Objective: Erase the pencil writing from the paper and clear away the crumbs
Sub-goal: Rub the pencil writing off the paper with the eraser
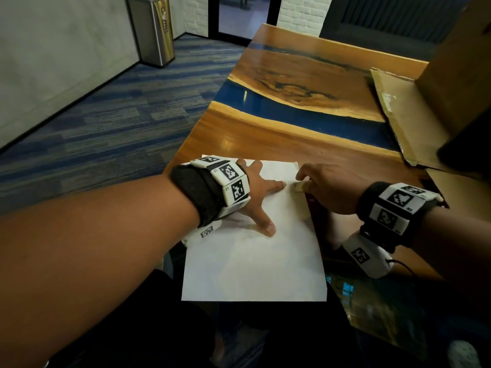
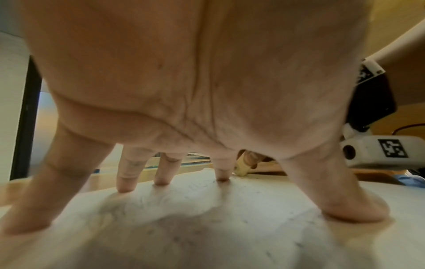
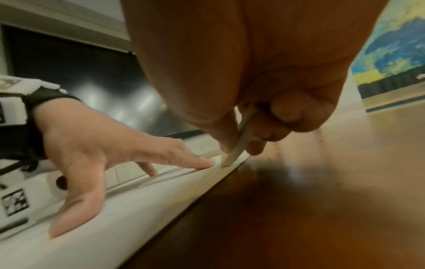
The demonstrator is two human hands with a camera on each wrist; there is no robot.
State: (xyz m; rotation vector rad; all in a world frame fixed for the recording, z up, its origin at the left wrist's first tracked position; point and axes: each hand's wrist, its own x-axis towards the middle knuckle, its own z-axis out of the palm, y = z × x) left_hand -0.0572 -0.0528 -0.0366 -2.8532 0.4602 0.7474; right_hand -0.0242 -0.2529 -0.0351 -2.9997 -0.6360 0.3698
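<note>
A white sheet of paper lies at the near edge of the wooden table. My left hand presses it flat with spread, straight fingers. My right hand pinches a pale eraser between thumb and fingers, its tip on the paper's right edge just beyond my left index fingertip. The eraser stands tilted there in the right wrist view, and it shows behind the fingers in the left wrist view. Dark crumbs dot the paper around it. Faint pencil marks remain between the fingers.
A flattened cardboard box lies on the table's right side. The table has a blue resin strip across it. A steel bin stands on the carpet by the far wall. The paper's near edge overhangs the table.
</note>
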